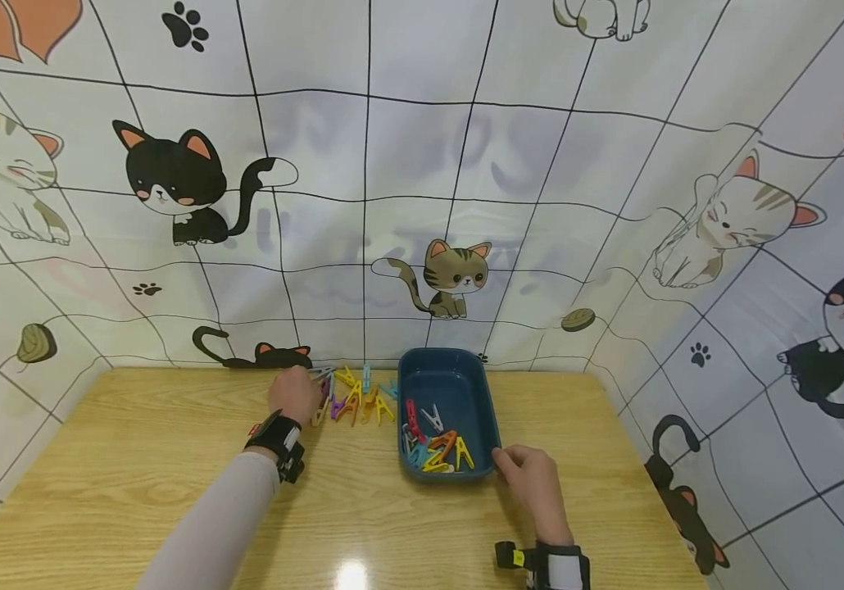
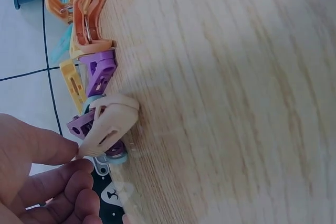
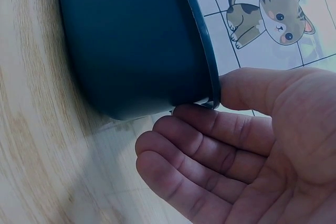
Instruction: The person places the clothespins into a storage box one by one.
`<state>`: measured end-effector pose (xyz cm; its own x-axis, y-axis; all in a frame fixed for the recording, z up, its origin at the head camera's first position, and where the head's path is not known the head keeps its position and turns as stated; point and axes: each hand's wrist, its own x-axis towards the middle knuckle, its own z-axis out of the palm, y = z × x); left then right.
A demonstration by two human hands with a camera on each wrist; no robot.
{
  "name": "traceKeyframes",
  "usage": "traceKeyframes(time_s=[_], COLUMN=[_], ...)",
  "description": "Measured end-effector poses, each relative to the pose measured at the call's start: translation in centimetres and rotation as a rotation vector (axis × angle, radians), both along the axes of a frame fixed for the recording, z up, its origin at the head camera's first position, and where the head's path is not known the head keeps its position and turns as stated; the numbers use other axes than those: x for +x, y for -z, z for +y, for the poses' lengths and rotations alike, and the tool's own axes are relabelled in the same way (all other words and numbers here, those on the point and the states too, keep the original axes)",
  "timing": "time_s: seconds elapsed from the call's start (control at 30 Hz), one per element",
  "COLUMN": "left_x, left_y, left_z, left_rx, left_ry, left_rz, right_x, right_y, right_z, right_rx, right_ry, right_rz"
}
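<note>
Pinching a beige clip (image 2: 113, 127), the left hand (image 1: 295, 395) is at the blue bin's (image 1: 447, 381) nine o'clock; the right (image 1: 534, 483) pinches its rim at four. Wood-grain table (image 1: 171, 459); cat-print cloth (image 1: 326, 147) at twelve.

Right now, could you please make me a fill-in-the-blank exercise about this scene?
1. The ____ hand pinches a beige clothespin.
2. The ____ hand grips the bin.
3. In the head view, the clothespins outside the bin lie to its ____.
4. The cartoon animal behind the bin is a ____.
Missing words: left; right; left; cat.
</note>
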<state>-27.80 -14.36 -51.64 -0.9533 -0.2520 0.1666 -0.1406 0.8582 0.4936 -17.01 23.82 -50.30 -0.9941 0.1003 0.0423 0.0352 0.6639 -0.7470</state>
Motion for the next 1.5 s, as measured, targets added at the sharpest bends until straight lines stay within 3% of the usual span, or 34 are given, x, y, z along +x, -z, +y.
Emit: traceKeyframes(time_s=[0.2,0.37,0.73,1.0,1.2,1.5], left_x=[-0.3,0.1,2.4,3.7,5.0,6.6], left_y=[-0.2,-0.7,-1.6,-2.2,-3.7,-5.6], left_z=[0.0,-0.1,0.0,0.5,2.0,5.3], left_rx=[0.024,0.055,0.076,0.116,0.063,0.045], left_ry=[-0.028,-0.011,0.094,0.116,0.181,0.271], left_rz=[-0.069,-0.055,0.116,0.167,0.297,0.413], right_x=[0.1,0.1,0.0,0.0,0.0,0.0], right_y=[0.0,-0.1,0.0,0.0,0.1,0.1], right_z=[0.0,0.0,0.0,0.0,0.0,0.0], right_rx=[0.008,0.005,0.0,0.001,0.0,-0.009], right_ry=[0.002,0.005,0.012,0.0,0.004,0.007], right_rz=[-0.005,-0.009,-0.012,-0.006,-0.006,-0.007])
